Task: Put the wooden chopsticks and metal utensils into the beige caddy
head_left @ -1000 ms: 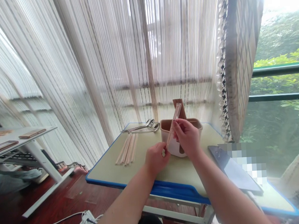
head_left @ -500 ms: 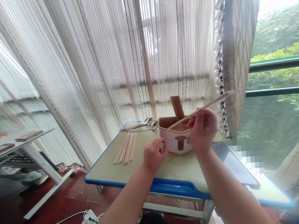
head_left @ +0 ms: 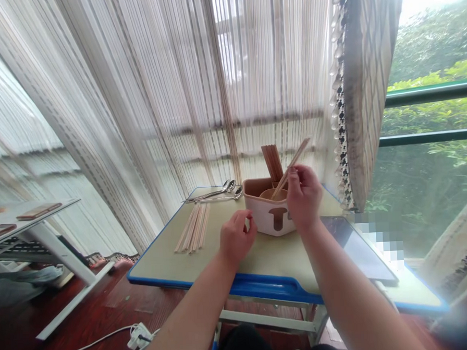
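My right hand [head_left: 304, 195] is closed on a light wooden chopstick [head_left: 295, 160], its lower end inside the white holder [head_left: 269, 215] with a brown mushroom mark. Several darker brown chopsticks [head_left: 272, 162] stand upright in the back of that holder. My left hand [head_left: 236, 237] hovers just left of the holder with its fingers loosely curled and nothing in them. A row of light chopsticks [head_left: 193, 233] lies on the table [head_left: 263, 286] further left. Three metal spoons [head_left: 219, 193] lie at the table's back edge.
A dark tablet [head_left: 358, 249] lies on the right part of the table. String curtains [head_left: 174, 94] hang close behind it. A white side table [head_left: 32, 219] stands at left, and a power strip with cable [head_left: 138, 336] lies on the red floor.
My right hand swung the chopstick from nearly level to steeply tilted and lowered its end into the holder. My left hand let go of it and drew back to the left.
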{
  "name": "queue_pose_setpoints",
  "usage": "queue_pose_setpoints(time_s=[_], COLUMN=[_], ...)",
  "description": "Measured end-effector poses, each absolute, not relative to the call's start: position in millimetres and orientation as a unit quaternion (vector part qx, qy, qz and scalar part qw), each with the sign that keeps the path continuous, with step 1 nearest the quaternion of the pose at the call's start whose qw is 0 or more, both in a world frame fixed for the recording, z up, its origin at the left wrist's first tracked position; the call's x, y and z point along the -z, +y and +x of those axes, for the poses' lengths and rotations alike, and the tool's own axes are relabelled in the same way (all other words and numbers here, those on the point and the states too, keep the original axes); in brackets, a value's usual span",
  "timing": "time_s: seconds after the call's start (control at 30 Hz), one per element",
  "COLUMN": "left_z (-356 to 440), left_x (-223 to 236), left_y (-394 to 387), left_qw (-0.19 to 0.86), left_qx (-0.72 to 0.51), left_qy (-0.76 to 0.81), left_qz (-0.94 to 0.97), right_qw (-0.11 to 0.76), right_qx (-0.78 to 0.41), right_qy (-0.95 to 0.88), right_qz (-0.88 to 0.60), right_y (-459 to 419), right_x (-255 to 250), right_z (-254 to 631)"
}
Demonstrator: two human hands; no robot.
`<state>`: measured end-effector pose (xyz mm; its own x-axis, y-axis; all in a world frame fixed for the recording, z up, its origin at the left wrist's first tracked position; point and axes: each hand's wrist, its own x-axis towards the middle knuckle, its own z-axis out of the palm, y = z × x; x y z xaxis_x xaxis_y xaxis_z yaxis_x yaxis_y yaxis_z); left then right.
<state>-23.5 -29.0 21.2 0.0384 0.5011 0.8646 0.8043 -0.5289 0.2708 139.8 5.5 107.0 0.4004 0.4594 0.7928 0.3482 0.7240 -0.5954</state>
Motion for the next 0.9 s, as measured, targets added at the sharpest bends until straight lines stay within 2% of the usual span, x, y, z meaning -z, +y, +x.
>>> queue_pose_setpoints(time_s=[0.23,0.37,0.57,0.9], left_z=[-23,-19,-9,-12], left_x=[-27,-56,-99,-70], left_y=[-36,-24,5,20], left_qw=[0.096,0.086,0.177,0.14], left_qx=[0.578,0.662,0.66,0.646], left_qy=[-0.466,-0.41,-0.374,-0.373], left_qz=[-0.662,-0.621,-0.627,-0.651], right_qw=[0.612,0.535,0.505,0.457], right_qx=[0.006,0.025,0.013,0.08], right_qy=[-0.704,-0.75,-0.765,-0.782], right_qz=[-0.361,-0.388,-0.4,-0.416], right_y=[15,17,12,10], right_x=[-101,-97,-100,-97], right_z=[133,132,132,131])
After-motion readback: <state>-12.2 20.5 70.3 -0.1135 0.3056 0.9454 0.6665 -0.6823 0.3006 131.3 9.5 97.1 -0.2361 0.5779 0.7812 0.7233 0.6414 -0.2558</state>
